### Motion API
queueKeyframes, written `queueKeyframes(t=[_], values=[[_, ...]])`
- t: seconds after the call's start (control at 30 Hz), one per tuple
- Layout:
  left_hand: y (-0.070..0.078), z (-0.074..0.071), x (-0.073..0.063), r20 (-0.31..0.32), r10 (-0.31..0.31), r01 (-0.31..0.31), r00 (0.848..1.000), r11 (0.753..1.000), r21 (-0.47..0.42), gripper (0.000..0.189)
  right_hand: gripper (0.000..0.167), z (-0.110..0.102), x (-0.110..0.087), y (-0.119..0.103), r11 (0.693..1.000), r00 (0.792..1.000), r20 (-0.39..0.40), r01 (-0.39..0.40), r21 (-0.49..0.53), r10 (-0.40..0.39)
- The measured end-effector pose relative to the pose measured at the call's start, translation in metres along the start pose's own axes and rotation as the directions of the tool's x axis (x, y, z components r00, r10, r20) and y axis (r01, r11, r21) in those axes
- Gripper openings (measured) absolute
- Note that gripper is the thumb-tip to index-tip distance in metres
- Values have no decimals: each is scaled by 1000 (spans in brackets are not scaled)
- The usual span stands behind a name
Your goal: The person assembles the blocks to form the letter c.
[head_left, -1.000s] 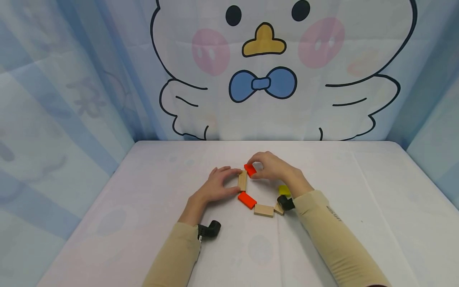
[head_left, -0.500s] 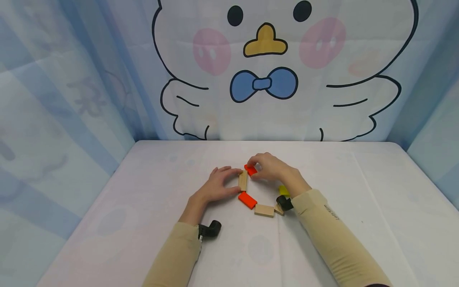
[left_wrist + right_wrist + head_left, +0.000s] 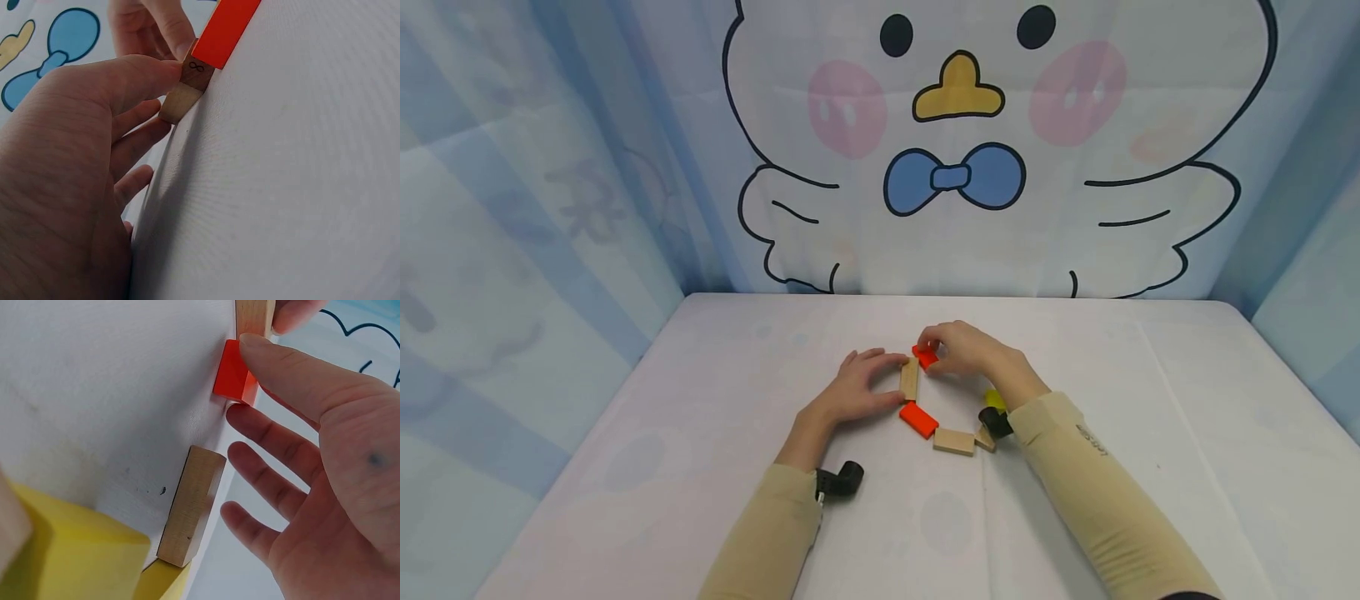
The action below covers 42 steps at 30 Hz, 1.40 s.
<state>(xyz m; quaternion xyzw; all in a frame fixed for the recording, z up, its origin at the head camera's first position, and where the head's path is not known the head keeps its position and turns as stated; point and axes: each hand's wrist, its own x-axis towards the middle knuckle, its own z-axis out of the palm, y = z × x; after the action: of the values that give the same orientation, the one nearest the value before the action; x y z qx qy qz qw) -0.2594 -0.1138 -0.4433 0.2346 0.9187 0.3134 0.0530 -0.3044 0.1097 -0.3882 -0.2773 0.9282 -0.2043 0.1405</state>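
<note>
My left hand (image 3: 853, 387) holds a plain wooden block (image 3: 909, 380) by its two ends, thumb at the near end and index finger at the far end. Just beyond it, my right hand (image 3: 966, 348) pinches a red block (image 3: 926, 358) between thumb and fingers. In the right wrist view this red block (image 3: 232, 372) sits at the end of a wooden block (image 3: 253, 317). A second red block (image 3: 919, 420) meets the near end of the left-held block, as the left wrist view also shows. The right fingers partly cover the pinched block.
The blocks curve into a ring on a white-covered table (image 3: 700, 533). Wooden blocks (image 3: 954, 442) continue it at the front; a yellow block (image 3: 995, 399) is partly behind the right wrist camera (image 3: 996, 422). Another wooden block (image 3: 192, 506) lies near the right fingers. A cartoon curtain hangs behind.
Both hands stay on the same blocks, with barely any movement. The whole head view shifts slightly.
</note>
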Motion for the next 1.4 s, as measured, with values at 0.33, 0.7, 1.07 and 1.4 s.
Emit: queueKeyframes(t=[0.33, 0.7, 1.07, 1.4], values=[[0, 0, 1, 5, -3, 3, 1000, 1000, 8, 57, 32, 0, 3, 6, 1000, 1000, 6, 19, -11, -19], [-1, 0, 1, 7, -2, 2, 1000, 1000, -2, 56, 33, -2, 4, 8, 1000, 1000, 11, 23, -6, -23], [0, -1, 0, 3, -8, 8, 1000, 1000, 4, 56, 34, -2, 4, 8, 1000, 1000, -18, 19, -21, -19], [0, 0, 0, 4, -7, 7, 1000, 1000, -2, 57, 39, -2, 4, 8, 999, 999, -33, 22, -25, -23]])
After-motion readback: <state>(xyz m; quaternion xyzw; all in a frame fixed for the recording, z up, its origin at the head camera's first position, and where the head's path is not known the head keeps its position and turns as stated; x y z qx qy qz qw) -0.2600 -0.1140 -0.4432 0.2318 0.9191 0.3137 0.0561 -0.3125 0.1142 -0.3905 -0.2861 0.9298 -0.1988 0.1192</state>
